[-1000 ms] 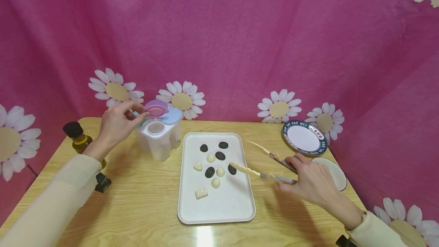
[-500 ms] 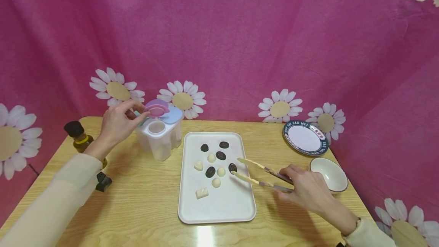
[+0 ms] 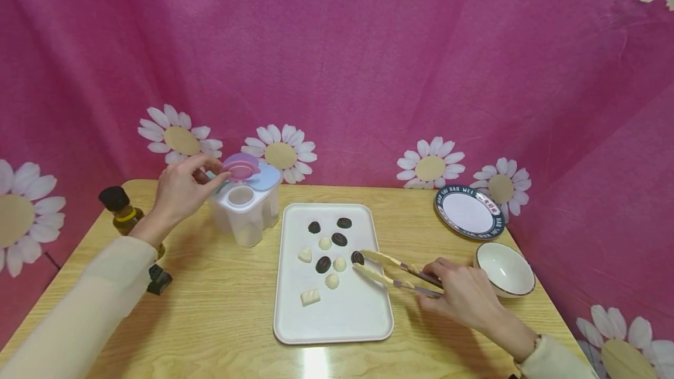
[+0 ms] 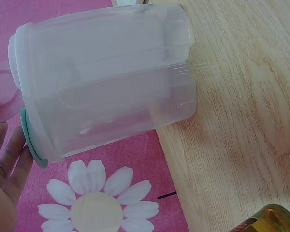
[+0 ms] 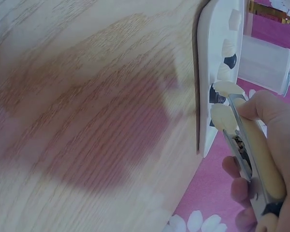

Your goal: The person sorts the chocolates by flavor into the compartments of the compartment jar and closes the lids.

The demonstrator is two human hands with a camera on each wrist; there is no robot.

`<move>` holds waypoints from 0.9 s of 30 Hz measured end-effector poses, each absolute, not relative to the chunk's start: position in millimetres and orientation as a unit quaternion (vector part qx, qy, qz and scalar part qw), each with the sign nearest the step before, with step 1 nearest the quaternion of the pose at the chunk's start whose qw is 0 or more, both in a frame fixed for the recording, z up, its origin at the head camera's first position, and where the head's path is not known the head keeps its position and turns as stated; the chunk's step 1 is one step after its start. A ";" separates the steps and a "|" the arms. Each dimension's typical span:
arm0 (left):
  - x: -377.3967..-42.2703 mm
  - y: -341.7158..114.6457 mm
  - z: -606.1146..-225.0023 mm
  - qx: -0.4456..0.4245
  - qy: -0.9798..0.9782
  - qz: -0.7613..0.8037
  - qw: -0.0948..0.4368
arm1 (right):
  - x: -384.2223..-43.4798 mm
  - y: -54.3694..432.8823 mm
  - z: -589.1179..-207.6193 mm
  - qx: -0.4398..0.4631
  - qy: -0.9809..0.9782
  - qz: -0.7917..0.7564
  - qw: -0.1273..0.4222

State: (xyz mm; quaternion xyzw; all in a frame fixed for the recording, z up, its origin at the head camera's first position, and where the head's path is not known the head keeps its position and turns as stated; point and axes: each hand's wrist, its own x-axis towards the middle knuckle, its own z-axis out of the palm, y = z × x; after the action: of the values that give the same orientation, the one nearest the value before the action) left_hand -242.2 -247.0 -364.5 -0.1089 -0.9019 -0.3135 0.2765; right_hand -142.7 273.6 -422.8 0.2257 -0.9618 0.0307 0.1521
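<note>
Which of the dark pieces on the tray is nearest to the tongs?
The rightmost dark piece, by the tips of the tongs; the other four lie farther left.

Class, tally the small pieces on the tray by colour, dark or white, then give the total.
Dark pieces: 5
White pieces: 5
Total: 10

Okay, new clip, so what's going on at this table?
A person's left hand holds the pink lid of a clear container open. The right hand grips tongs, whose tips are parted at a dark piece on the white tray; whether they touch it is hard to tell. White pieces and other dark ones lie on the tray too.
</note>
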 end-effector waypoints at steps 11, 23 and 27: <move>-244.3 -247.8 -366.5 -0.115 -0.899 -0.316 0.282 | -148.9 267.9 -420.5 0.215 -0.969 0.019 0.124; -243.3 -246.4 -365.9 -0.110 -0.903 -0.306 0.280 | -151.3 265.0 -416.2 0.214 -0.971 0.032 0.107; -243.0 -246.1 -366.2 -0.115 -0.901 -0.307 0.285 | -155.0 263.0 -406.8 0.222 -0.966 0.054 0.119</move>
State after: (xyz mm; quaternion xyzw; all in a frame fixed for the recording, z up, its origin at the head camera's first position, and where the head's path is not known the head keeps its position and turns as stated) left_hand -243.0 -246.1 -366.2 -0.1151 -0.9008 -0.3069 0.2847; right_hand -155.0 263.0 -406.8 0.2222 -0.9662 0.0536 0.1191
